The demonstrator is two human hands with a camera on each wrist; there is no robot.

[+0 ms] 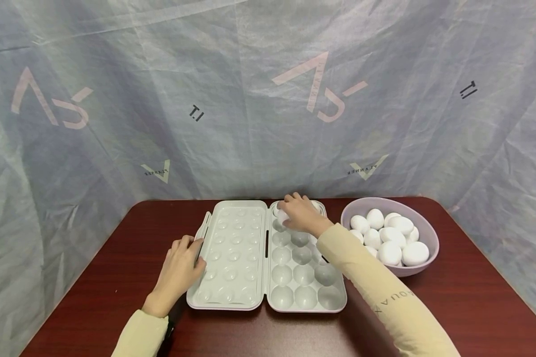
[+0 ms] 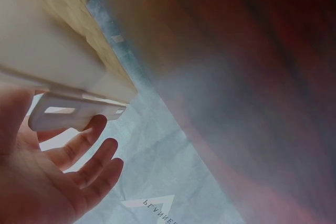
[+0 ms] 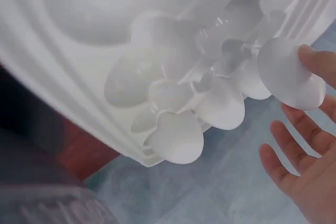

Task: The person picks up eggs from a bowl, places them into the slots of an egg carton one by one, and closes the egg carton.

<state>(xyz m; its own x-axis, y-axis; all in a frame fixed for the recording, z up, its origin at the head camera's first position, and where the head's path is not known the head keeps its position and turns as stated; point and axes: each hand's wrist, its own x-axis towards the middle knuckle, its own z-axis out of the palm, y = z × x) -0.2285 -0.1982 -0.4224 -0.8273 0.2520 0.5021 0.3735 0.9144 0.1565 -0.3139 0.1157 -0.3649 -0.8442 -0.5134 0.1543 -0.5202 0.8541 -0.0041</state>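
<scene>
A white plastic egg carton (image 1: 282,275) lies unfolded, its lid (image 1: 232,248) on the left and its cupped half on the right. My left hand (image 1: 178,265) holds the lid's left edge by the latch flap (image 2: 58,114); the outer fingers hang loosely curled, and the thumb is hidden in the left wrist view. My right hand (image 1: 301,215) pinches a white egg (image 3: 286,72) between thumb and fingers above the carton's far-left cups. Several eggs (image 3: 181,137) sit in cups of the far row. The nearer cups visible in the head view hold no eggs.
A pale purple bowl (image 1: 432,243) of white eggs stands right of the carton, near my right forearm. Under everything is a dark red wooden table (image 1: 129,258). A printed grey-blue cloth (image 1: 250,124) hangs behind its back edge.
</scene>
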